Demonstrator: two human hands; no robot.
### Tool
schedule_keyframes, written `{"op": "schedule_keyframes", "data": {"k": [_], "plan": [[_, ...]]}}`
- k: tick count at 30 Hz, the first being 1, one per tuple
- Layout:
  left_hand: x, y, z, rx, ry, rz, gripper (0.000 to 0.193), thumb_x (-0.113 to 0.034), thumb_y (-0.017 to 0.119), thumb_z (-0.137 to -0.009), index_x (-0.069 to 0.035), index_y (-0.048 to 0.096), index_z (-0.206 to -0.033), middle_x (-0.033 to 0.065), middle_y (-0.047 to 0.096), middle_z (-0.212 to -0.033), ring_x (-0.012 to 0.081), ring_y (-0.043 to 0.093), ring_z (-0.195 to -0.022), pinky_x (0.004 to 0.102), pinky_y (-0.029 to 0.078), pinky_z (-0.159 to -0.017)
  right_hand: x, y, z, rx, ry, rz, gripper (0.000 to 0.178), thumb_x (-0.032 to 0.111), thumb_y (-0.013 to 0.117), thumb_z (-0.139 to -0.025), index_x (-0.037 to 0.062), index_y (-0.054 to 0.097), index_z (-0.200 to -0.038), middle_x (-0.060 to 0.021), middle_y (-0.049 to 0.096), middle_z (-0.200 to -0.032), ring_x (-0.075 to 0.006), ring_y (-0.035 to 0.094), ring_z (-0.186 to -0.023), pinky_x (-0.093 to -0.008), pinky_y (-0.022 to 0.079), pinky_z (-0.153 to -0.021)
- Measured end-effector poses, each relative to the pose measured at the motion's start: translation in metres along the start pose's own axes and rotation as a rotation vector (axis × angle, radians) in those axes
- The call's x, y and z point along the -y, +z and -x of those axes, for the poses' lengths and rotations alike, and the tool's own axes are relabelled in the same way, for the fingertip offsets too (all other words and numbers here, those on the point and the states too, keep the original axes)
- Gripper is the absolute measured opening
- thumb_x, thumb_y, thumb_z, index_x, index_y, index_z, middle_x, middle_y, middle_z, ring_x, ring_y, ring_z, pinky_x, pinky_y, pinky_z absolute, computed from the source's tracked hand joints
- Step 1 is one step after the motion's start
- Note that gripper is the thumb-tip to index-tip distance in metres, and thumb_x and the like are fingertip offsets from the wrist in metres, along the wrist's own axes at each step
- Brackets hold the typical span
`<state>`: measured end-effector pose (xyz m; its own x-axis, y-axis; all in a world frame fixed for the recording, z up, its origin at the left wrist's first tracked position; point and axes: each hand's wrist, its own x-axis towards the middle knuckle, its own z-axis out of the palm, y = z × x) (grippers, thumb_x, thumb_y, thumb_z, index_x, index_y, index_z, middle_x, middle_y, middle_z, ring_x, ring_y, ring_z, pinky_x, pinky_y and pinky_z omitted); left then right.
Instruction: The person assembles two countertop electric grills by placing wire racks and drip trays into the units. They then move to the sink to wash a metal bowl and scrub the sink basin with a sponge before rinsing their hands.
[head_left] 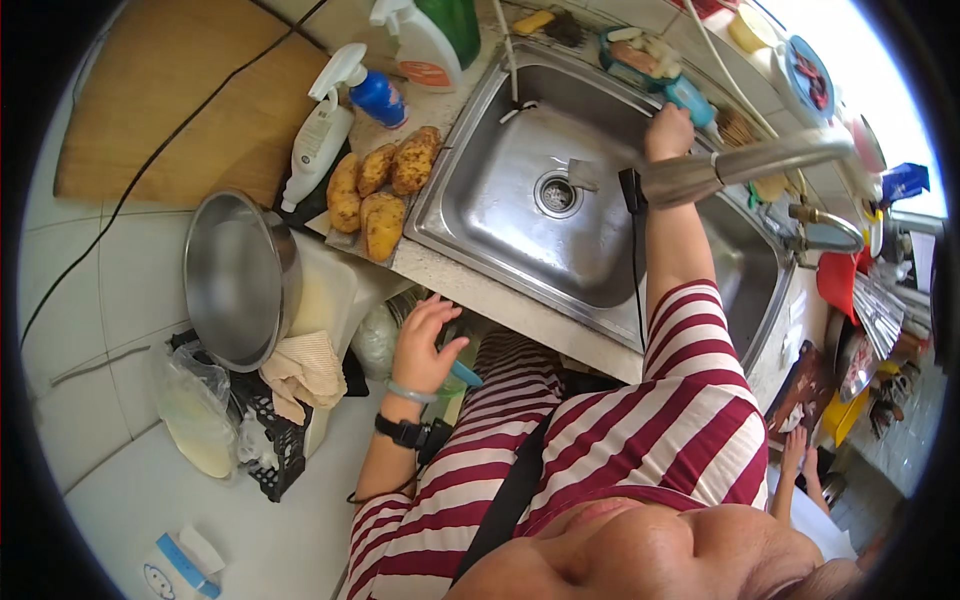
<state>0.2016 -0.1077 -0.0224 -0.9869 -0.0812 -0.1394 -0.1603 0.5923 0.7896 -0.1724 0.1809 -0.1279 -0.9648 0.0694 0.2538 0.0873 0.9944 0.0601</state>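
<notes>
Steel sink [505, 205] was edged, farside, by a blue bottle [688, 97] beside the curled right hand [668, 132], grip unclear. Nearside, the left hand [425, 348] was spread, empty.

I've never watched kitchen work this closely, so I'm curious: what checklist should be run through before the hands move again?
1. Left hand open, fingers apart: ok.
2. Right hand grip clear to see: cannot tell; it is at the sink's far edge by a blue bottle, fingers largely hidden.
3. Four potatoes out of the sink: ok; they lie on the counter to its left.
4. Basin free of scraps: not ok; a pale scrap lies by the drain.
5. Tap not running: ok; no water stream shows.
</notes>
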Motion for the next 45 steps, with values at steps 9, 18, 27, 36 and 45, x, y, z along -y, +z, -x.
{"op": "schedule_keyframes", "data": {"k": [9,18,27,36,45], "plan": [[0.007,-0.01,0.036,-0.025,-0.194,0.053,0.038,-0.003,0.07,-0.061,-0.003,0.057,-0.097,0.0127,0.054,-0.107,0.0304,0.045,-0.111,0.0372,0.036,-0.092,0.132,0.039,-0.034,-0.042,-0.235,-0.366,0.012,0.013,0.053,-0.072,0.0071,0.063,-0.074,-0.016,0.061,-0.078,-0.0332,0.06,-0.071,-0.0408,0.048,-0.063],[0.017,-0.008,0.053,-0.076,-0.249,0.068,0.039,-0.007,0.07,-0.062,-0.004,0.058,-0.098,0.0117,0.052,-0.107,0.0318,0.044,-0.11,0.04,0.037,-0.092,0.164,0.046,-0.035,0.101,-0.816,-0.676,0.014,0.014,0.054,-0.071,0.0061,0.063,-0.078,-0.0168,0.061,-0.077,-0.034,0.058,-0.075,-0.0406,0.046,-0.064],[0.027,-0.007,0.067,-0.094,-0.244,0.08,0.038,-0.005,0.069,-0.062,-0.005,0.058,-0.098,0.0107,0.053,-0.106,0.0311,0.044,-0.11,0.0401,0.036,-0.092,0.158,0.007,0.06,0.13,-0.412,-0.896,0.011,0.012,0.058,-0.071,0.0083,0.064,-0.079,-0.0128,0.061,-0.078,-0.0296,0.059,-0.073,-0.0359,0.047,-0.065],[0.033,0.003,0.084,-0.12,-0.244,0.098,0.038,-0.005,0.069,-0.063,-0.005,0.057,-0.099,0.0113,0.053,-0.107,0.0311,0.044,-0.111,0.0394,0.035,-0.093,0.199,0.006,0.107,0.036,-0.522,-0.782,0.01,0.011,0.055,-0.069,0.0085,0.064,-0.074,-0.0139,0.059,-0.075,-0.0315,0.057,-0.073,-0.0399,0.046,-0.065],[0.031,0.002,0.084,-0.129,-0.161,0.105,0.037,-0.006,0.069,-0.063,-0.006,0.058,-0.099,0.0104,0.052,-0.107,0.0314,0.044,-0.11,0.0398,0.036,-0.093,0.211,-0.041,0.216,0.442,-1.041,-0.934,0.009,0.01,0.056,-0.064,0.0064,0.062,-0.07,-0.0137,0.059,-0.07,-0.0316,0.056,-0.07,-0.0387,0.046,-0.063]]}}
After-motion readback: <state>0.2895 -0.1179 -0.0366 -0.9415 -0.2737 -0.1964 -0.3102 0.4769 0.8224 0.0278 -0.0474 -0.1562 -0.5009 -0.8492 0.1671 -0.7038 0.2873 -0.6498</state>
